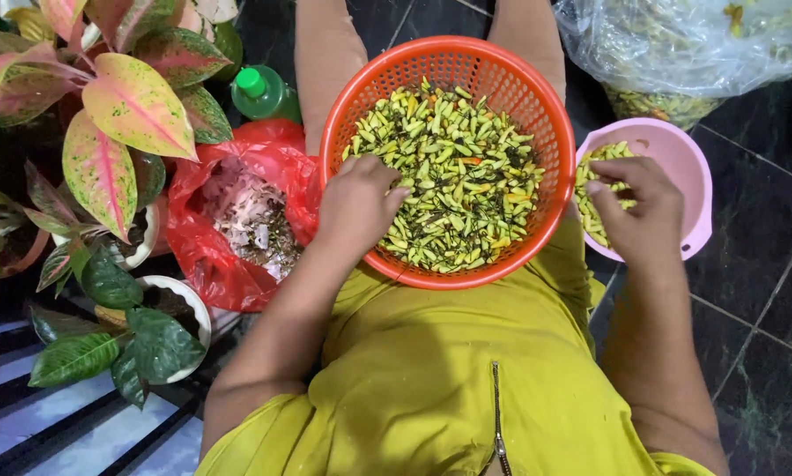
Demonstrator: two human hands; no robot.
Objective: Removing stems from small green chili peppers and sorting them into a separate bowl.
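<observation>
Two hands, left hand clenched in orange basket, right hand curled over pink bowl

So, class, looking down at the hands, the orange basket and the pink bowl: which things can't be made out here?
- Left hand: fingertips buried in the orange basket; any grip is hidden.
- Right hand: palm faces down over the pink bowl; what it holds is hidden.
- Clear bag: cut off by the top edge, contents blurred by plastic.
- Green bottle: mostly behind the red bag.
</observation>
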